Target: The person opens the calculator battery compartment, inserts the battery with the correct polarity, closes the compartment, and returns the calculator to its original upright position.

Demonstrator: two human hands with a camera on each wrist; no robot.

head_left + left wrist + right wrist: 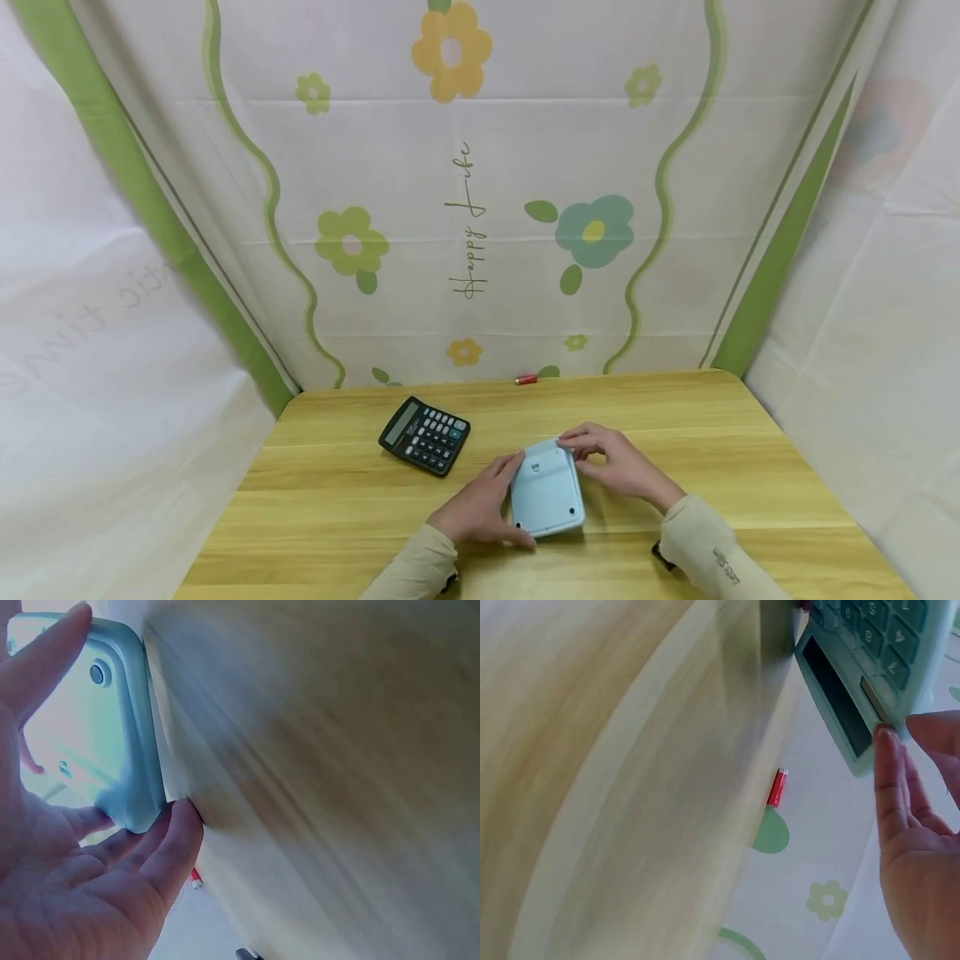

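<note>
A light blue calculator (pixel 547 493) is tilted over the table, its back towards the head view. Its keys and dark display show in the right wrist view. My left hand (pixel 480 504) holds it by the left side, with the thumb near the lower edge and the fingers (pixel 178 844) at the edge close to the tabletop. At the upper right corner, my right hand (pixel 618 462) pinches the calculator between thumb and fingers (pixel 889 780). Dark round spots mark the two lower corners of its back.
A black calculator (pixel 425 436) lies face up on the wooden table (pixel 337 500), left of the hands. Near the back edge lies a small red battery-like cylinder (pixel 527 379). Floral cloth (pixel 405 167) hangs behind the table, and white cloth hangs at both sides.
</note>
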